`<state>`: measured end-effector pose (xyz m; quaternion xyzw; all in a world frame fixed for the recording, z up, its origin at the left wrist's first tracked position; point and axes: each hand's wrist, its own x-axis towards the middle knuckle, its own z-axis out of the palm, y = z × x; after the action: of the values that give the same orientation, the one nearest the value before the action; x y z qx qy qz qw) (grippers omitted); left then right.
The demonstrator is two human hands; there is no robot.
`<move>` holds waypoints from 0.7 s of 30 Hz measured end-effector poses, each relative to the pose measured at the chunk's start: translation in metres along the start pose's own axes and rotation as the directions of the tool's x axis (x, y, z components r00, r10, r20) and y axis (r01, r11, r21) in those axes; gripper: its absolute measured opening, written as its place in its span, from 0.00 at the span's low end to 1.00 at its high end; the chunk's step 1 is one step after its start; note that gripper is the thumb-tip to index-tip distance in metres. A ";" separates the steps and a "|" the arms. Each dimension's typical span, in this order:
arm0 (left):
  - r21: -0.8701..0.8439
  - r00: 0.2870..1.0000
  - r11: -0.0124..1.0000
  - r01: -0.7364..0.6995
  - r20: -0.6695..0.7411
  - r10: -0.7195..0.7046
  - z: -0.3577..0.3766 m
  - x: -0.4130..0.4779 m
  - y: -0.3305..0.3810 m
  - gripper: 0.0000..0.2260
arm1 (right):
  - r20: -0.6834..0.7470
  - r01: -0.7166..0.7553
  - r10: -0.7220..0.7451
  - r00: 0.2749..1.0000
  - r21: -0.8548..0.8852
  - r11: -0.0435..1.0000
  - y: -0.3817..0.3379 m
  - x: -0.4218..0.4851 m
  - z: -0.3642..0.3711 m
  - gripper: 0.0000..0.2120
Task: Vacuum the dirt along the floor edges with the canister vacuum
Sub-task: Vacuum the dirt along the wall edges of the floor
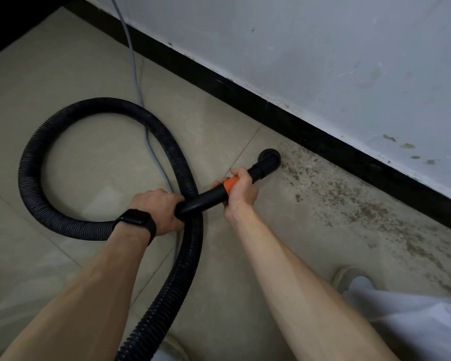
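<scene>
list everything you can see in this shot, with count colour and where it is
vacuum hose: one, black ribbed, looped on the floor at left, crossing itself and running off the bottom edge
wand: one, black with an orange collar, held over the floor at centre
nozzle: one, black, round, at the left end of the dirt
dirt: one brown scattered patch, along the baseboard at right
cable: one, grey, down the wall and across the floor under the hose
baseboard: one, black strip, foot of the wall
wall: one, white, scuffed, top right
floor: beige tiles
slippers: two, pale, bottom edge
watch: one, black, left wrist
left hand: on the wand's rear end
right hand: at the orange collar
</scene>
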<state>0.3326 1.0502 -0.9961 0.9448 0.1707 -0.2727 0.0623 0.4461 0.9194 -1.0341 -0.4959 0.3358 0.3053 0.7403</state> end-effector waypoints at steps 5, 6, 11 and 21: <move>0.018 0.999 1.000 0.007 -0.045 -0.006 -0.012 0.008 0.002 0.15 | 0.006 -0.002 0.001 1.000 0.021 1.000 -0.013 0.008 0.005 0.10; 0.019 0.999 1.000 0.007 -0.042 -0.006 -0.014 0.009 0.003 0.15 | 0.007 -0.002 0.002 1.000 0.019 1.000 -0.016 0.009 0.006 0.09; -0.004 1.000 1.000 0.010 -0.020 -0.010 -0.026 0.022 0.010 0.15 | 0.006 -0.001 0.001 1.000 0.034 0.999 -0.027 0.019 0.007 0.10; 0.003 0.999 1.000 0.025 -0.045 -0.025 -0.040 0.048 0.033 0.13 | -0.021 0.042 -0.040 0.999 0.097 0.994 -0.048 0.044 0.006 0.09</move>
<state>0.4024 1.0419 -0.9874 0.9485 0.1836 -0.2526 0.0533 0.5106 0.9148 -1.0419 -0.4687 0.3469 0.2688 0.7666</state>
